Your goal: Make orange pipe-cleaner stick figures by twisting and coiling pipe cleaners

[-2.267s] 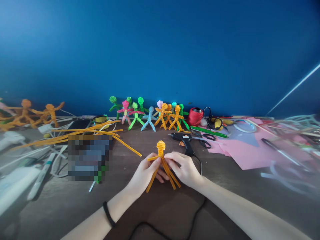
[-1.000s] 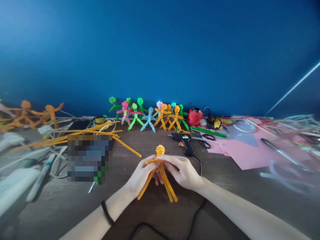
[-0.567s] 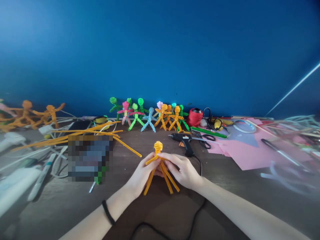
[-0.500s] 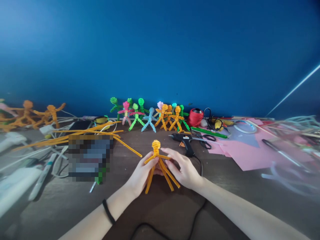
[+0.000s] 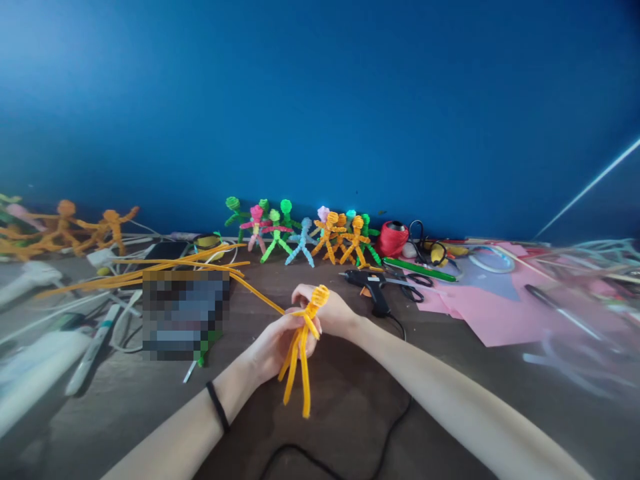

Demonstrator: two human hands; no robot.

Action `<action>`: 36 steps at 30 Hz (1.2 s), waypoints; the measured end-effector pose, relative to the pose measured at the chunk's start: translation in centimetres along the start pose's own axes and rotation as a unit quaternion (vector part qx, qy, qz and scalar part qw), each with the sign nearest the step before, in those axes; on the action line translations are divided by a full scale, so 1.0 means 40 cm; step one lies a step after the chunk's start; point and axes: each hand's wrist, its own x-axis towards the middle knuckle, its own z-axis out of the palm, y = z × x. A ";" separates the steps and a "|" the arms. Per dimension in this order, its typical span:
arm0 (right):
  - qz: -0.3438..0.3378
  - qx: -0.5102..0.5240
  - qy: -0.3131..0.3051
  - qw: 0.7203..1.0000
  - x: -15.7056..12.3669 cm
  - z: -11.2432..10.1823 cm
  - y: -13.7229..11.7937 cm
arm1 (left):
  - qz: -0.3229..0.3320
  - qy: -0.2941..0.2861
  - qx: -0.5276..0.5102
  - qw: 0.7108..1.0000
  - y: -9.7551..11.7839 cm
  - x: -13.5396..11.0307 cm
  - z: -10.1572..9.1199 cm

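An orange pipe-cleaner figure (image 5: 305, 327) leans to the right in front of me, its coiled head at the top and several loose stems hanging below. My left hand (image 5: 275, 343) pinches it at the body between thumb and fingers. Behind the head and neck, my right hand (image 5: 333, 312) is curled around the figure's far side, with fingers bent to the left. The figure partly covers those fingertips, which appear to grip one of its upper stems.
Finished pipe-cleaner figures (image 5: 303, 241) stand along the blue wall. Loose orange pipe cleaners (image 5: 200, 261) and a blurred-out dark device (image 5: 187, 317) lie left. A black glue gun (image 5: 370, 287), its cord, red twine (image 5: 393, 239), a green pen (image 5: 425, 269) and pink paper (image 5: 493, 313) are right.
The figure has turned and tilted to the right, its stems swinging together. My right hand has moved left, from beside the figure to behind it. My left hand keeps its hold.
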 end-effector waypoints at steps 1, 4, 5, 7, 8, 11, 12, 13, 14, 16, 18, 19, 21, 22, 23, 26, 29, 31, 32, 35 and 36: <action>-0.005 -0.022 -0.003 1.000 0.020 0.013 -0.003 | 0.000 -0.001 -0.001 1.000 -0.001 0.001 -0.002; 0.003 -0.082 -0.032 0.996 0.054 0.039 -0.012 | -0.016 0.001 -0.005 1.000 -0.003 0.002 -0.005; 0.012 -0.090 -0.043 0.995 0.055 0.037 -0.015 | -0.023 0.002 -0.006 1.000 -0.003 0.001 -0.005; 0.039 -0.113 -0.047 0.992 0.041 0.016 -0.021 | -0.031 0.004 -0.009 0.999 -0.001 0.000 -0.002; 0.048 -0.118 -0.059 0.990 0.027 -0.004 -0.024 | -0.031 0.004 -0.007 0.999 0.000 -0.001 -0.001; 0.094 -0.147 -0.108 0.979 -0.034 -0.084 -0.028 | -0.035 0.014 -0.005 0.999 0.001 -0.003 0.001; 0.107 -0.156 -0.132 0.973 -0.058 -0.115 -0.027 | -0.040 0.024 -0.008 0.999 0.001 -0.003 0.001; 0.118 -0.158 -0.154 0.968 -0.083 -0.146 -0.026 | -0.045 0.034 -0.010 0.998 0.000 -0.003 -0.001; 0.140 -0.165 -0.182 0.959 -0.108 -0.176 -0.024 | -0.049 0.042 -0.014 0.998 -0.001 -0.002 -0.002; 0.189 -0.205 -0.228 0.933 -0.153 -0.231 -0.022 | -0.051 0.044 -0.014 0.998 -0.002 -0.001 -0.005; 0.232 -0.266 -0.211 0.911 -0.183 -0.271 -0.023 | -0.046 0.036 -0.009 0.998 -0.003 0.000 -0.005; 0.239 -0.272 -0.198 0.911 -0.191 -0.283 -0.027 | -0.042 0.037 -0.009 0.998 -0.003 0.000 -0.003; 0.231 -0.246 -0.155 0.928 -0.187 -0.284 -0.036 | -0.033 0.047 -0.008 0.998 -0.003 0.000 0.001; 0.205 -0.227 -0.124 0.944 -0.176 -0.273 -0.041 | -0.027 0.054 -0.005 0.998 -0.002 0.000 0.004; 0.174 -0.207 -0.094 0.958 -0.162 -0.254 -0.045 | -0.023 0.061 0.001 0.998 -0.002 0.000 0.007; 0.109 -0.175 -0.020 0.978 -0.107 -0.164 -0.046 | -0.004 0.065 0.030 0.997 -0.001 0.002 0.012; 0.095 -0.160 0.015 0.982 -0.066 -0.067 -0.024 | 0.022 0.046 0.033 0.998 0.001 0.004 0.016; 0.115 -0.146 0.029 0.982 -0.054 -0.026 -0.004 | 0.031 0.049 0.021 0.998 0.003 0.005 0.019; 0.113 -0.134 0.030 0.984 -0.053 -0.015 0.005 | 0.032 0.057 0.015 0.998 0.004 0.005 0.022; 0.123 -0.083 0.059 0.987 -0.056 -0.008 0.026 | 0.039 0.085 -0.003 0.996 0.006 0.005 0.027; 0.119 -0.074 0.064 0.988 -0.057 -0.010 0.032 | 0.042 0.093 -0.007 0.995 0.007 0.005 0.028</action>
